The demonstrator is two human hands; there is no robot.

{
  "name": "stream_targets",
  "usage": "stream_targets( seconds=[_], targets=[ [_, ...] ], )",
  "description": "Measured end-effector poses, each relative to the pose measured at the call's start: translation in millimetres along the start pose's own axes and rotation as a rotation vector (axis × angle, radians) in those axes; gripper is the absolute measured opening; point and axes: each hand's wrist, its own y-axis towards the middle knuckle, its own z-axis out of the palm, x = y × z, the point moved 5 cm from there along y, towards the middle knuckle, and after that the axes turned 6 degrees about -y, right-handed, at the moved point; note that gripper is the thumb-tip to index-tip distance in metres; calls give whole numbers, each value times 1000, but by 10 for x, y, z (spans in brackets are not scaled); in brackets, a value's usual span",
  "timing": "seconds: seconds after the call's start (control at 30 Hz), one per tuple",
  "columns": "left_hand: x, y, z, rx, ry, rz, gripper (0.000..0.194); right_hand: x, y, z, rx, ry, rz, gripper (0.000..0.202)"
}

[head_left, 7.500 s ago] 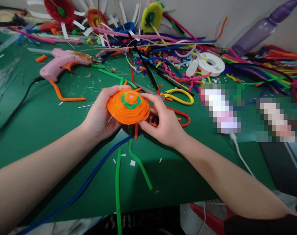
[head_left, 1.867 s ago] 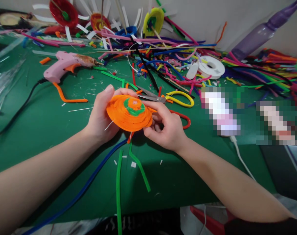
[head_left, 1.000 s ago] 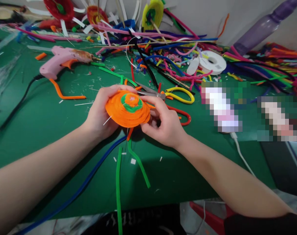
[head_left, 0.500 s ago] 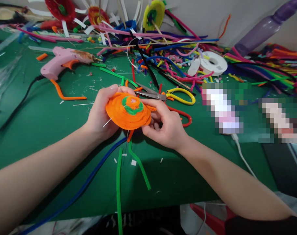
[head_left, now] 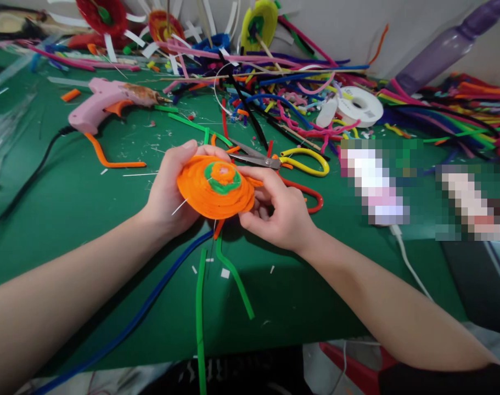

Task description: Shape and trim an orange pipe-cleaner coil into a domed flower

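An orange coiled pipe-cleaner disc (head_left: 196,189) with a green ring round its middle is held between my two hands, tilted toward me. My left hand (head_left: 173,184) is closed on its left edge, the thumb along the upper rim and the other fingers hidden beneath. On the right edge, my right hand (head_left: 278,208) pinches the disc near a loose orange pipe-cleaner end. Thin white strips poke out under the rim. Below the disc lie green pipe cleaners (head_left: 200,307) and a long blue pipe cleaner (head_left: 151,302). Scissors (head_left: 270,162) lie just behind the hands.
A pink glue gun (head_left: 105,104) with a black cord rests at the left. Behind are heaped pipe cleaners (head_left: 291,104), a white ribbon spool (head_left: 360,107) and finished coiled discs, one yellow (head_left: 258,24). A purple bottle (head_left: 443,52) stands at the back right, above a white cable (head_left: 406,258).
Almost nothing differs. The orange disc has shifted very slightly in my hands, which keep the same grip and place.
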Motion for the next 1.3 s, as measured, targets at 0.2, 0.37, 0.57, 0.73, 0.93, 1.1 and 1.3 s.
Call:
stream_targets(
  seconds=[0.2,0.37,0.57,0.73,0.93,1.1,1.3],
  targets=[
    [7,0,-12,-18,-16,-15,40,1,7,3,6,21,3,48],
    [13,0,-26,-38,-9,-26,43,-1,13,4,13,23,24,47],
    [11,5,-25,-13,7,16,40,0,12,1,17,36,38,48],
    [24,8,-39,-8,9,19,38,0,12,6,24,41,44,48],
    [20,5,-41,-52,-21,2,36,0,28,21,62,36,53,52],
    [19,2,-33,-81,-45,-10,39,0,30,32,90,11,61,53],
    [17,5,-30,-57,-22,11,41,-6,29,37,95,23,74,52]
  ],
)
